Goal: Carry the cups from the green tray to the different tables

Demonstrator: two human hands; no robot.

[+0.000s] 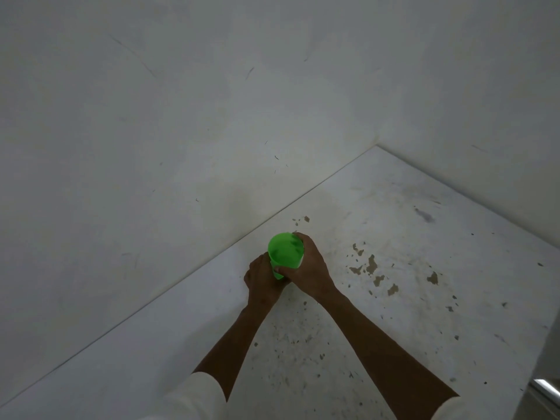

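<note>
A bright green cup [285, 251] stands upright on a worn white table [394, 237], close to the table's far-left edge along the wall. My right hand [309, 265] wraps around the cup's right side, thumb across its front. My left hand [262, 278] cups its lower left side near the base. The cup's inside looks empty. The green tray is out of view.
A white wall [181, 116] runs along the table's left edge and meets another wall at the far corner [377, 144]. The tabletop has chipped paint patches [371, 265] and dark specks. A metal edge [545, 386] shows at the lower right.
</note>
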